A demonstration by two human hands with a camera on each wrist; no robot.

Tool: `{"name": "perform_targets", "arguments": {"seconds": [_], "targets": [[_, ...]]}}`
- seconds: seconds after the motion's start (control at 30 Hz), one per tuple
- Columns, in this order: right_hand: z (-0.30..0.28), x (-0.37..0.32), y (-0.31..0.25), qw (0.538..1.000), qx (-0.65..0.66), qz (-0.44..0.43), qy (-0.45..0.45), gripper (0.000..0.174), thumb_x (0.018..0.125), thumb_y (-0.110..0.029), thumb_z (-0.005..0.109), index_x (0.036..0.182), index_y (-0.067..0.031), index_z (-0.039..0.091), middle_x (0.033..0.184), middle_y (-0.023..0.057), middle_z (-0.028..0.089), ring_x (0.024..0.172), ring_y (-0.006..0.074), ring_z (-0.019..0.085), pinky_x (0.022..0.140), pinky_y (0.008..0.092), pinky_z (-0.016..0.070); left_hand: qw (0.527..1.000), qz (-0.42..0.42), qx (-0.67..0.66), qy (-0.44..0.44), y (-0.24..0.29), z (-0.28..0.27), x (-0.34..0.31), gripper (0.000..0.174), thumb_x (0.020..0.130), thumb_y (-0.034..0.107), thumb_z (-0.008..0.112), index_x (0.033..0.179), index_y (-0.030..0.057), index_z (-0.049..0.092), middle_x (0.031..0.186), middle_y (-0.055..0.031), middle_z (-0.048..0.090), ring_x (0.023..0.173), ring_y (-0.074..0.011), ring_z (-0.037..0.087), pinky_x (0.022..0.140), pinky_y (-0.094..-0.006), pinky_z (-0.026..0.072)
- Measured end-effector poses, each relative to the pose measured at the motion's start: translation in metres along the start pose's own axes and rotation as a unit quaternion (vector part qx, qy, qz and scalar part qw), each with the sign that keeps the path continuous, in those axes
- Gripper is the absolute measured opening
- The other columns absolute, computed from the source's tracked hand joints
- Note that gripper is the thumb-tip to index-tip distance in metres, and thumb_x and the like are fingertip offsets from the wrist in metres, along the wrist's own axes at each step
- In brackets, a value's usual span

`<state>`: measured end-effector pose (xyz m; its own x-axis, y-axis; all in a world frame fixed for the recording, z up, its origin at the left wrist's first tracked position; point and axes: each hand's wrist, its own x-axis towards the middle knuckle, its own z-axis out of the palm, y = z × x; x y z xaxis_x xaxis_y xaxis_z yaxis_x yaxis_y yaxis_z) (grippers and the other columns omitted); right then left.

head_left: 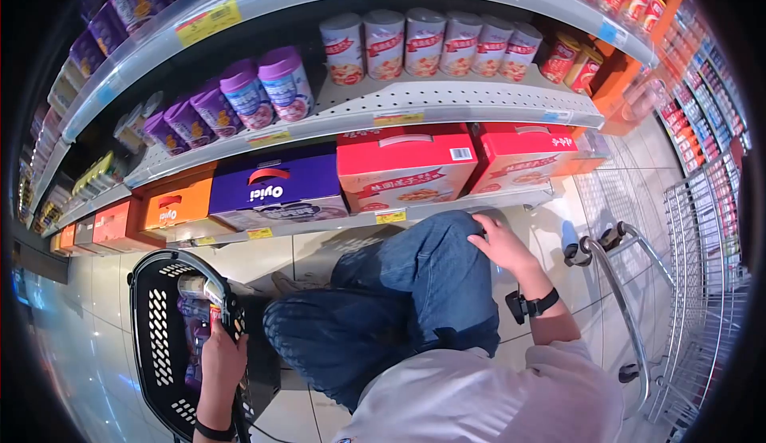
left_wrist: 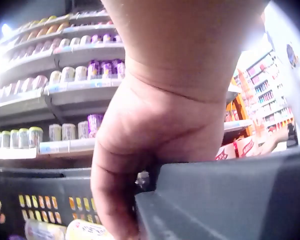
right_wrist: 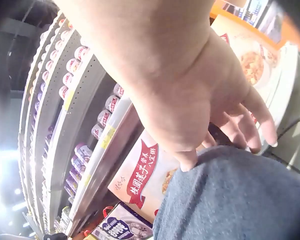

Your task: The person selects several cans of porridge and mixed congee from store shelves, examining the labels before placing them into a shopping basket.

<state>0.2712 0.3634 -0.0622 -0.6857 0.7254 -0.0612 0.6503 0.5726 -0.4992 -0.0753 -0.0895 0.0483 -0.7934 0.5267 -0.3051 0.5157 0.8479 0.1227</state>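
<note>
My left hand [head_left: 223, 357] grips the near side rim of a black plastic shopping basket [head_left: 163, 335] on the floor at left. In the left wrist view, the hand [left_wrist: 157, 127] straddles the basket's rim [left_wrist: 230, 185], with fingers reaching down inside; the thumb is hidden. Several cans lie in the basket, including a pale can [head_left: 191, 286] and purple ones. Close by the fingers, a light can [left_wrist: 86, 231] shows at the bottom of that view. My right hand [head_left: 504, 243] rests on the raised knee [head_left: 451, 235] in blue jeans, fingers relaxed and holding nothing.
Ahead runs a store shelf [head_left: 463, 96] with white-and-red cans [head_left: 424, 42] and purple-lidded cans [head_left: 284, 84]. Red boxes [head_left: 405, 168] and a purple box [head_left: 275, 186] stand on the lowest level. A metal shopping cart [head_left: 686, 227] is at right.
</note>
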Motion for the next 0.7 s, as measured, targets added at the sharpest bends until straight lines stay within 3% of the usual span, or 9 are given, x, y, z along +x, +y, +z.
{"name": "perform_targets", "arguments": {"seconds": [0.03, 0.13, 0.2, 0.47, 0.53, 0.57, 0.6, 0.67, 0.7], "targets": [[-0.002, -0.003, -0.002, 0.999, 0.009, 0.02, -0.024, 0.058, 0.099, -0.042, 0.06, 0.146, -0.0093, 0.048, 0.131, 0.0251, 0.061, 0.122, 0.0427, 0.058, 0.104, 0.0469, 0.0468, 0.999, -0.025, -0.02, 0.035, 0.001, 0.005, 0.001, 0.055, 0.091, 0.021, 0.07, 0.126, -0.012, 0.044, 0.092, -0.034, 0.067, 0.088, -0.0494, 0.067, 0.074, -0.0526, 0.0537], [-0.001, -0.011, -0.005, 0.998, 0.052, 0.022, -0.01, 0.059, 0.099, -0.041, 0.06, 0.147, -0.0087, 0.047, 0.132, 0.0276, 0.06, 0.121, 0.0436, 0.058, 0.103, 0.0474, 0.0472, 0.995, 0.003, -0.041, 0.087, 0.006, 0.01, -0.005, 0.049, 0.094, 0.015, 0.064, 0.13, -0.0106, 0.043, 0.097, -0.0363, 0.065, 0.09, -0.0508, 0.066, 0.076, -0.0542, 0.0522], [-0.001, -0.01, -0.003, 0.998, 0.049, 0.028, -0.009, 0.061, 0.098, -0.042, 0.06, 0.147, -0.0088, 0.047, 0.133, 0.0293, 0.059, 0.12, 0.0448, 0.059, 0.102, 0.0485, 0.0477, 0.996, 0.011, -0.036, 0.082, -0.013, 0.024, -0.001, 0.06, 0.091, 0.016, 0.068, 0.137, -0.0087, 0.038, 0.102, -0.0337, 0.066, 0.089, -0.0496, 0.067, 0.077, -0.0525, 0.0542], [0.003, 0.001, 0.011, 0.999, 0.015, 0.019, -0.032, 0.06, 0.098, -0.047, 0.057, 0.144, -0.0092, 0.049, 0.116, 0.0292, 0.067, 0.106, 0.0473, 0.064, 0.092, 0.0518, 0.0508, 0.996, 0.012, -0.032, 0.077, -0.011, 0.019, 0.005, 0.056, 0.092, 0.015, 0.064, 0.135, -0.0097, 0.038, 0.096, -0.0343, 0.066, 0.091, -0.0531, 0.064, 0.077, -0.0552, 0.0513], [0.005, 0.001, 0.013, 0.999, 0.009, 0.008, -0.039, 0.06, 0.098, -0.047, 0.057, 0.144, -0.0096, 0.049, 0.115, 0.0284, 0.067, 0.106, 0.0474, 0.064, 0.092, 0.0526, 0.051, 0.995, -0.053, -0.048, 0.063, 0.001, 0.012, -0.005, 0.059, 0.092, 0.028, 0.066, 0.137, -0.0046, 0.048, 0.106, -0.0332, 0.067, 0.094, -0.0479, 0.067, 0.08, -0.0511, 0.0544], [0.006, 0.001, 0.014, 0.999, 0.009, 0.004, -0.035, 0.059, 0.098, -0.046, 0.058, 0.143, -0.0095, 0.049, 0.114, 0.028, 0.068, 0.105, 0.0473, 0.064, 0.091, 0.0528, 0.0514, 0.998, -0.052, -0.02, 0.002, 0.034, -0.019, -0.016, 0.062, 0.097, 0.028, 0.057, 0.143, -0.0084, 0.037, 0.107, -0.0379, 0.065, 0.097, -0.0525, 0.064, 0.081, -0.054, 0.0533], [0.005, 0.0, 0.013, 0.999, 0.01, 0.004, -0.033, 0.059, 0.098, -0.046, 0.058, 0.143, -0.0095, 0.049, 0.114, 0.028, 0.068, 0.105, 0.0473, 0.064, 0.091, 0.0528, 0.0514, 0.998, -0.051, -0.02, 0.004, 0.046, -0.03, -0.018, 0.062, 0.097, 0.028, 0.057, 0.143, -0.0084, 0.037, 0.107, -0.0379, 0.065, 0.097, -0.0525, 0.064, 0.081, -0.054, 0.0533], [0.0, 0.0, 0.01, 1.0, 0.012, -0.001, -0.029, 0.058, 0.098, -0.046, 0.059, 0.142, -0.0095, 0.05, 0.115, 0.0278, 0.067, 0.106, 0.0471, 0.064, 0.091, 0.0521, 0.0516, 0.976, -0.159, -0.14, -0.042, 0.058, -0.04, -0.02, 0.058, 0.096, 0.025, 0.064, 0.141, -0.0039, 0.044, 0.109, -0.033, 0.067, 0.096, -0.0463, 0.067, 0.08, -0.0495, 0.0556], [0.004, 0.0, 0.014, 1.0, 0.019, -0.012, -0.016, 0.058, 0.097, -0.045, 0.061, 0.141, -0.008, 0.05, 0.117, 0.0273, 0.067, 0.107, 0.0468, 0.064, 0.092, 0.0514, 0.0513, 0.975, -0.165, -0.142, -0.039, 0.038, -0.024, -0.015, 0.058, 0.096, 0.025, 0.064, 0.141, -0.0039, 0.044, 0.109, -0.033, 0.067, 0.096, -0.0463, 0.067, 0.08, -0.0495, 0.0556]]}}
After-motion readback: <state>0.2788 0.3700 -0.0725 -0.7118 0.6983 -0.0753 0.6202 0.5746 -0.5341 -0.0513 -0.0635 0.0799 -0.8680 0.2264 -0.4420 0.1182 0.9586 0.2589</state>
